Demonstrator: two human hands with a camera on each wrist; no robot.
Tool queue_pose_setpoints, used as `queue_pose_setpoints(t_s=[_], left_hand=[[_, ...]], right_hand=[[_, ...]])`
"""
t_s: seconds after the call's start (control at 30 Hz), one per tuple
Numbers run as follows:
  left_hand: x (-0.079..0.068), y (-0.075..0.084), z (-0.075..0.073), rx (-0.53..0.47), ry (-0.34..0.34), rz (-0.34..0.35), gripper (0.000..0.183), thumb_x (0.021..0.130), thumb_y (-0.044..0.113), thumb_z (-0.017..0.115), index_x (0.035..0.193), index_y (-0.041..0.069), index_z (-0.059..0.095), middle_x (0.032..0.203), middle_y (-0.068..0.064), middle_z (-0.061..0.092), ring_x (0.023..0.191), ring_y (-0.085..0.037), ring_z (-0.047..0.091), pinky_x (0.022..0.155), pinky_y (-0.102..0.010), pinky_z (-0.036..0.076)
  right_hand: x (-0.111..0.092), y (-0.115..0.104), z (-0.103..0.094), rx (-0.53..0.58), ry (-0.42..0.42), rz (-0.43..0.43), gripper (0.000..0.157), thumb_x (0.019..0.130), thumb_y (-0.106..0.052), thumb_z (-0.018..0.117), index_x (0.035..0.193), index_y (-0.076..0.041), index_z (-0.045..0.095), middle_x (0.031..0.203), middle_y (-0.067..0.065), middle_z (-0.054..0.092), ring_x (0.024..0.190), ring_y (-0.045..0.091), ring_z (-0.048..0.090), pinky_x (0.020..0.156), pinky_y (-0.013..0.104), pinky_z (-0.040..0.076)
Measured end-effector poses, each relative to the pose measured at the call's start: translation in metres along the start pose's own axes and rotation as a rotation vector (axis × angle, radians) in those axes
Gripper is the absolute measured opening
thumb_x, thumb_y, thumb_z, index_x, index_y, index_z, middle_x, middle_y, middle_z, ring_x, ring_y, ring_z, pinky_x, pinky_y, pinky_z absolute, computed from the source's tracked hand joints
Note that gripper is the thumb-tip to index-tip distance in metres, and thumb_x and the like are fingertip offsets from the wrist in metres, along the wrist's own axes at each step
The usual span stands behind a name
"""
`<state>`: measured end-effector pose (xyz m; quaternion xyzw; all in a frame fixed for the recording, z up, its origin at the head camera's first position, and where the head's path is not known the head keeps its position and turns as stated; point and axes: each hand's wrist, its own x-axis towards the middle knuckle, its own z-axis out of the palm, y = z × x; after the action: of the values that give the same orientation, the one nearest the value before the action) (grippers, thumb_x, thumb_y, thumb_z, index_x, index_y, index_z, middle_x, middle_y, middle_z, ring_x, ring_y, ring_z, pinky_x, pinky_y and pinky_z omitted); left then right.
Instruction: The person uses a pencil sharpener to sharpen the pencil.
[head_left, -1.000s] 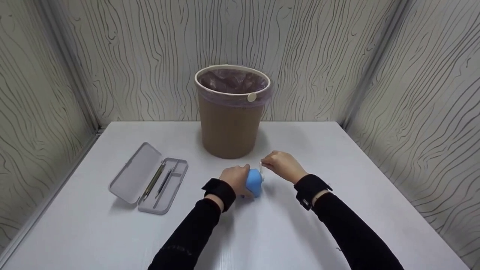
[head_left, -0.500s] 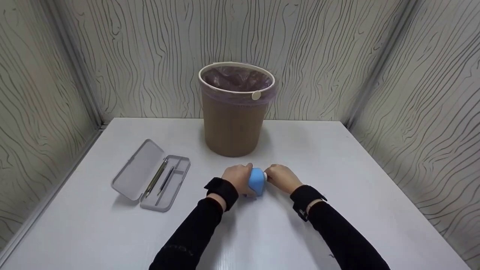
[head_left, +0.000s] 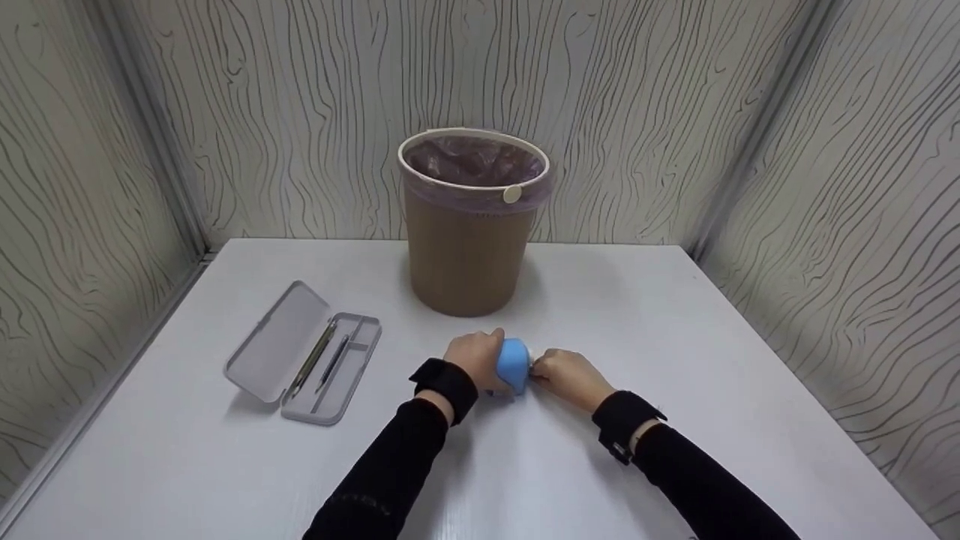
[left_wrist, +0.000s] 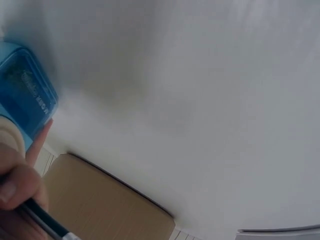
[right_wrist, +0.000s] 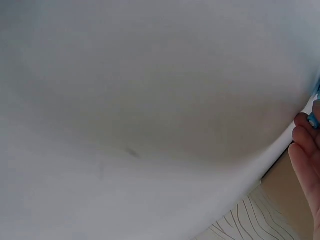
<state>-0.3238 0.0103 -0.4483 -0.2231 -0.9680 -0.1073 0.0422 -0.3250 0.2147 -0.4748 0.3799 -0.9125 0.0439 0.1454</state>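
My left hand (head_left: 475, 356) grips a blue crank pencil sharpener (head_left: 513, 364) on the white table. In the left wrist view, the sharpener's see-through blue shavings box (left_wrist: 30, 95) and a cream round part (left_wrist: 11, 134) show. A dark pencil (left_wrist: 42, 218) with a pale end lies under the curled fingers of that hand; where its other end sits is hidden. To the right of the sharpener, my right hand (head_left: 571, 377) pinches the crank. A bit of the crank's blue knob (right_wrist: 313, 121) shows between its fingers in the right wrist view.
An opened grey pencil case (head_left: 309, 418) lies to the left, its lid (head_left: 277, 341) tilted up. It holds a greenish pencil (head_left: 313, 358) and a darker one (head_left: 332, 364). Behind the hands stands a brown bin (head_left: 465, 262) with a purple liner (head_left: 480, 161). Patterned walls surround the table.
My right hand has come down and closer to me with the crank, from above the sharpener's side to lower beside it. My left hand keeps its grip on the sharpener.
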Motion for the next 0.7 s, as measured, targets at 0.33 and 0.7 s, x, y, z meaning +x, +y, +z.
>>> queue_pose_setpoints(t_s=[0.33,0.7], left_hand=[[0.001,-0.001,0.002,0.020,0.022,0.005,0.079,0.065,0.049,0.095,0.123,0.008,0.061,0.109,-0.011,0.077,0.096,-0.026,0.075,0.083,-0.038,0.063],[0.002,0.000,0.000,0.033,-0.036,-0.020,0.082,0.068,0.049,0.094,0.130,0.009,0.058,0.117,-0.010,0.076,0.103,-0.026,0.074,0.090,-0.039,0.062]], right_hand=[[-0.016,-0.006,-0.009,-0.097,0.053,-0.156,0.008,0.086,-0.002,0.076,0.085,-0.009,0.077,0.080,0.000,0.077,0.075,0.015,0.070,0.066,0.025,0.058],[-0.024,-0.009,-0.018,-0.050,0.108,-0.213,0.010,0.087,-0.005,0.076,0.081,-0.009,0.070,0.077,-0.001,0.073,0.072,0.014,0.066,0.064,0.025,0.056]])
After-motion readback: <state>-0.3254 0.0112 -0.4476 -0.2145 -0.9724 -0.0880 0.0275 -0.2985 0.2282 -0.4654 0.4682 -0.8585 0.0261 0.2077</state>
